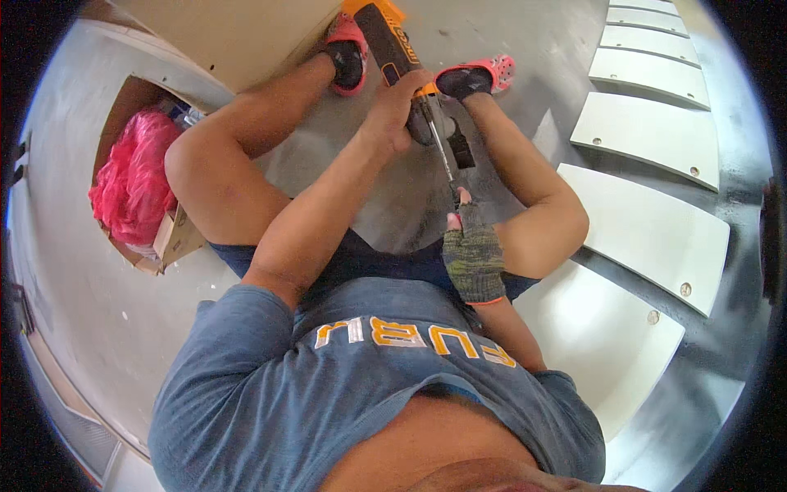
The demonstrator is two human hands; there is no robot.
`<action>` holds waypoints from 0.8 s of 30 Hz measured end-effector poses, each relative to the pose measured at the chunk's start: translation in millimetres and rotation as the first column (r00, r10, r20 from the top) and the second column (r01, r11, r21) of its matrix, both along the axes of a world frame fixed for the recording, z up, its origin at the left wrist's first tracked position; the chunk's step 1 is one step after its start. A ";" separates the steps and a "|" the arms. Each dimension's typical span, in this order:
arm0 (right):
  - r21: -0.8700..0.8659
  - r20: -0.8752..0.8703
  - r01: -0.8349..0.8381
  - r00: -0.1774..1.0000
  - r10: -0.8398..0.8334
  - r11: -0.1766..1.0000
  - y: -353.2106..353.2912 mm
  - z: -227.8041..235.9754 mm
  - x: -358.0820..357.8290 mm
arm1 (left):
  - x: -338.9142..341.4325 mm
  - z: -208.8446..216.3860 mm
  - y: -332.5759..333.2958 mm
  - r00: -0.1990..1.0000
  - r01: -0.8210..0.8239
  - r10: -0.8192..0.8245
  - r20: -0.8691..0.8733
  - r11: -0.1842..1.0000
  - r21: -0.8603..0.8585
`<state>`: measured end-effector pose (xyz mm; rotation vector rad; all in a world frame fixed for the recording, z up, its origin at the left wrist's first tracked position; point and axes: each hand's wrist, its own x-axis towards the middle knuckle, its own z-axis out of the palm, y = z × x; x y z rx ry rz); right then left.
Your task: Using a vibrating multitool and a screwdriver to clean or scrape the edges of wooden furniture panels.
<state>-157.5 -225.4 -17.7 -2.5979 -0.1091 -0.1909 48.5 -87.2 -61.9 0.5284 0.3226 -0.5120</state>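
Observation:
My bare left hand (392,115) is wrapped round a black and orange power tool (388,45), which points away from me between my feet. A long thin metal shaft (441,148) slants from the tool back toward my right hand (474,254). That hand wears a grey-green knitted glove with bare fingertips. Its thumb and forefinger close at the shaft's near end, where a small dark part shows; I cannot make out its exact shape. Beside the shaft is a black piece (461,152), and I cannot tell whether it belongs to the tool.
Curved white panels (643,234) with small round holes lie in a row along my right. On my left a cardboard box (168,242) holds a crumpled pink plastic bag (135,180). A large beige board (238,37) stands at the far left. My bent legs frame the grey floor (373,193).

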 end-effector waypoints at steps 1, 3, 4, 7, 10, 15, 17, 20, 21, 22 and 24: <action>-0.014 -0.068 0.046 0.997 -0.047 0.999 1.5 6.1 2.1 | 0.7 -1.3 -1.6 0.999 -0.042 0.041 0.017 0.997 0.069; -0.048 -0.204 0.131 0.969 -0.138 0.990 3.5 13.5 6.5 | 3.4 -4.6 -3.3 0.996 -0.091 0.087 0.037 0.986 0.140; -0.048 -0.208 0.139 0.967 -0.146 0.989 -5.9 8.0 2.5 | -0.2 -0.9 -5.9 0.994 -0.112 0.113 -0.001 0.987 0.118; 0.482 -0.598 0.370 0.802 -0.011 0.794 -41.0 -7.6 -0.1 | -3.7 2.4 2.4 0.989 -0.116 0.114 -0.091 0.993 -0.022; 0.648 -0.579 0.759 0.544 0.607 -0.063 -39.8 -0.7 4.2 | -6.9 9.3 4.9 0.986 -0.126 0.116 -0.118 0.988 -0.087; 0.657 -0.463 0.711 0.642 0.611 -0.250 -24.9 4.8 -8.9 | -4.8 7.7 -2.4 0.996 -0.085 0.083 0.024 0.993 0.082; 0.623 -0.417 0.714 0.648 0.637 -0.318 -21.1 8.1 -1.3 | -4.9 8.4 -3.8 0.999 -0.047 0.047 0.012 0.999 0.000; 0.687 -0.695 0.494 0.662 0.282 0.532 -11.7 19.7 2.3 | -0.4 -2.5 -5.2 0.992 -0.113 0.104 0.076 0.984 0.134; 0.601 -0.678 0.419 0.718 0.157 0.681 -7.6 21.7 1.4 | -2.0 -6.5 -5.2 0.992 -0.112 0.102 0.075 0.984 0.136; 0.478 -0.629 0.351 0.776 0.035 0.805 -5.1 22.8 1.9 | -3.3 -1.8 -6.4 0.992 -0.120 0.112 0.051 0.973 0.198; 0.151 -0.452 0.247 0.878 -0.155 0.957 -1.6 23.4 2.9 | -4.2 7.2 -7.9 0.992 -0.123 0.121 0.026 0.958 0.259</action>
